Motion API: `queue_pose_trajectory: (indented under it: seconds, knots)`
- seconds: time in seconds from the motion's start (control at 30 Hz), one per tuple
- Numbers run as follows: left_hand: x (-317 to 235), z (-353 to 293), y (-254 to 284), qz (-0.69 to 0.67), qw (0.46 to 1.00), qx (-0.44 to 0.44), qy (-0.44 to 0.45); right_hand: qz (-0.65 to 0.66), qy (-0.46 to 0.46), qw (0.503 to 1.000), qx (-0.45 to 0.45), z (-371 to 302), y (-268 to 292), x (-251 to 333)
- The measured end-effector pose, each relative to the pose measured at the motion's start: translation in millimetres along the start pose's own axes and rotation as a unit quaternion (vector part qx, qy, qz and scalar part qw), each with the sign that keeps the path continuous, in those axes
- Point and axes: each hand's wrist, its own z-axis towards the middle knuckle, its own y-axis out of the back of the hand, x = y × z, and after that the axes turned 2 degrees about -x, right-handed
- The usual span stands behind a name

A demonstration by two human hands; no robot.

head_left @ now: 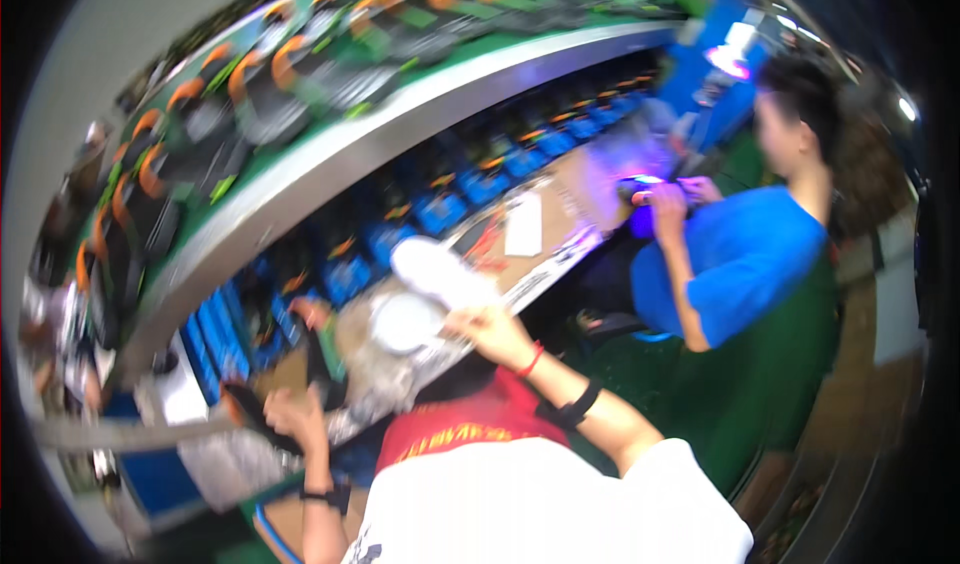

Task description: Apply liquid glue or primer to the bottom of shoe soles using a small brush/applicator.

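Over the counter (405, 369), a long white piece (435, 267) slants away leftward from the right hand (497, 336), the nearer one, while the left hand (297, 417) meets a dark shoe (254, 417), both grips too blurred to tell.

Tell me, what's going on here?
The person's left hand is at a dark, orange-edged, shoe-like piece. The right hand is beside a long white piece and a round white dish; blur hides whether either hand actually grips anything. Off to the right, a co-worker in blue handles a dark item lit purple. Farther up, rows of dark shoe-like things with orange parts fill a raised shelf.
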Motion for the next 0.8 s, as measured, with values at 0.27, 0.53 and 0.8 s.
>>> queue_pose_trajectory:
  seconds: [0.27,0.53,0.8]
  knots:
    - [12.5,-16.2,1.8,0.122,0.989,0.084,-0.005,-0.249,0.107,0.962,0.023,33.6,-35.6,-20.3]
    - [27.3,-12.0,-15.2,0.093,0.990,0.109,-0.003,-0.303,0.160,0.939,0.042,51.8,-58.0,-40.3]
    - [32.5,6.4,-22.0,0.092,0.975,0.187,-0.083,-0.354,0.238,0.903,0.058,62.4,-62.8,-45.9]
